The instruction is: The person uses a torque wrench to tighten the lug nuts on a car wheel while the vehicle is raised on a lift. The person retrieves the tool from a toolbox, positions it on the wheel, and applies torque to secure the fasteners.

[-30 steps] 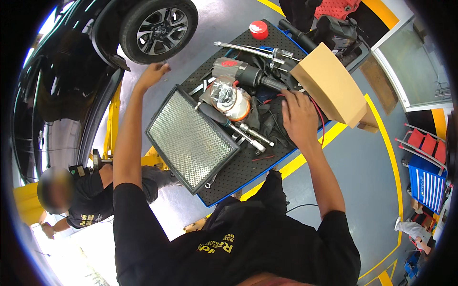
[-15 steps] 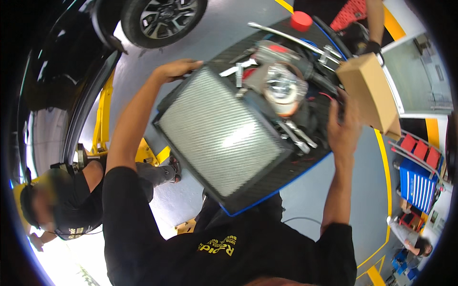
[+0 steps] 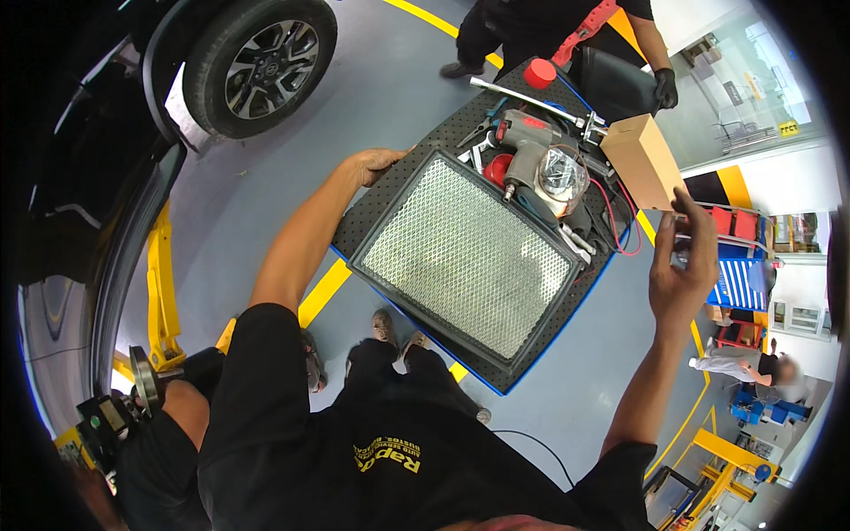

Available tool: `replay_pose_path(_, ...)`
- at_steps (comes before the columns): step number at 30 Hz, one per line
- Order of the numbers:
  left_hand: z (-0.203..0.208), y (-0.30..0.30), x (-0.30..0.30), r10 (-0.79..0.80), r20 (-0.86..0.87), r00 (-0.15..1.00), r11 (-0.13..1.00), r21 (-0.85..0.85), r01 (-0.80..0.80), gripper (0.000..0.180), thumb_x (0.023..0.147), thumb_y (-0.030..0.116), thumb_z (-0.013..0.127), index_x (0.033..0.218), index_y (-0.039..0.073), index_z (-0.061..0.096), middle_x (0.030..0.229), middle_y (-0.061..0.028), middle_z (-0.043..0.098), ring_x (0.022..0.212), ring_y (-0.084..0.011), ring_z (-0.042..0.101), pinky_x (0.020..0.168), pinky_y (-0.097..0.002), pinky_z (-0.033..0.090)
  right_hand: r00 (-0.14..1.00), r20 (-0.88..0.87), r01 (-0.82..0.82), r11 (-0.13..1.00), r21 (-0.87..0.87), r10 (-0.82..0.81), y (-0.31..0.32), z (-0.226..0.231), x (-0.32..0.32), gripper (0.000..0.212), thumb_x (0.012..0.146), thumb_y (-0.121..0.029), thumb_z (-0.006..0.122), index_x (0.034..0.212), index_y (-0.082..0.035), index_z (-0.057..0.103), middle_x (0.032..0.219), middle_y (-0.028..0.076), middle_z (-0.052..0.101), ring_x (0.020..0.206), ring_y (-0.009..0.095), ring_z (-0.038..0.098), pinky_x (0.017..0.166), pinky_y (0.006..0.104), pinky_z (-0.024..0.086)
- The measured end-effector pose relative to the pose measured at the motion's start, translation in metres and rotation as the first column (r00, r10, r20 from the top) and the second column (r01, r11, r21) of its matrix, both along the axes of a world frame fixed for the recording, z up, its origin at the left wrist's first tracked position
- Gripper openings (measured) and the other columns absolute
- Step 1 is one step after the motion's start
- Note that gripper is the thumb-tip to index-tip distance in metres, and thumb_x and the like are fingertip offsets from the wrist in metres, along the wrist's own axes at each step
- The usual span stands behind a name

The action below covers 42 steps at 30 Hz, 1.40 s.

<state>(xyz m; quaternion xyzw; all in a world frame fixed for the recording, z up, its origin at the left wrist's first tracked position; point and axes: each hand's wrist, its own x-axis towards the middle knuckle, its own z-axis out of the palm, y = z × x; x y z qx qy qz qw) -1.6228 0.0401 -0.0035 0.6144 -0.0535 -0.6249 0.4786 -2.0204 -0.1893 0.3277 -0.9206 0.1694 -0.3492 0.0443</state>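
Left hand [image 3: 372, 164]—tray [image 3: 379, 208], right hand [image 3: 683, 274]—by box [image 3: 642, 164]

Blk perforated blue-edged tabletop [image 3: 388, 196]; on it: mesh panel [image 3: 469, 257]; pwr tool [image 3: 529, 133]; metal bar [image 3: 518, 97]; red tub [image 3: 539, 73]

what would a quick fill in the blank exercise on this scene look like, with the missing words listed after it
The person's hand nearer the wheel is the ____ one.
The right hand is near a box made of ____.
The mesh panel rests on the table, its frame coloured ____.
The tub at the table's far end is coloured ____.

Missing words: left; cardboard; black; red
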Motion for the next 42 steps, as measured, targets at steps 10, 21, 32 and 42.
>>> replay_pose_path(10,0.022,0.02,0.081,0.11,0.251,0.962,0.993,0.021,-0.119,0.076,0.09,0.052,0.081,0.118,-0.018,0.068,0.107,-0.0328,0.073,0.089,-0.0377,0.077,0.085,-0.0513,0.059,0.994,-0.107,0.02,0.999,-0.029,-0.023,0.051,0.034,0.11,0.022,0.095,-0.005,0.073,0.116,-0.01,0.077,0.094,0.007,0.074,0.076,0.016,0.07,0.069,0.0305,0.055)
replay_pose_path(21,0.008,0.07,0.199,0.054,0.538,0.841,0.998,-0.015,-0.055,0.075,0.096,0.059,0.07,0.118,-0.012,0.068,0.11,-0.025,0.073,0.102,-0.0299,0.07,0.097,-0.04,0.051,0.91,-0.411,0.081,0.995,0.052,-0.053,0.063,-0.011,0.345,0.023,0.095,-0.012,0.064,0.116,-0.011,0.073,0.1,0.013,0.071,0.091,0.035,0.071,0.08,0.0466,0.055)
replay_pose_path(32,0.02,0.097,0.265,0.136,0.693,0.708,0.991,-0.099,-0.094,0.061,0.1,0.053,0.066,0.099,-0.008,0.066,0.09,-0.0189,0.07,0.083,-0.0228,0.063,0.078,-0.0405,0.051,0.849,-0.523,0.237,0.942,0.238,-0.082,-0.064,-0.137,0.452,0.031,0.091,-0.014,0.058,0.114,-0.003,0.075,0.105,0.027,0.074,0.102,0.043,0.072,0.095,0.0486,0.056)
replay_pose_path(42,0.044,0.092,0.258,0.145,0.739,0.658,0.988,-0.14,-0.061,0.051,0.101,0.043,0.07,0.094,-0.007,0.065,0.085,-0.015,0.068,0.081,-0.0194,0.059,0.078,-0.0378,0.05,0.595,-0.795,0.426,0.885,0.189,-0.117,0.037,-0.305,0.454,0.064,0.094,-0.012,0.055,0.15,0.016,0.04,0.159,0.04,0.032,0.146,0.053,0.04,0.115,0.0526,0.046)
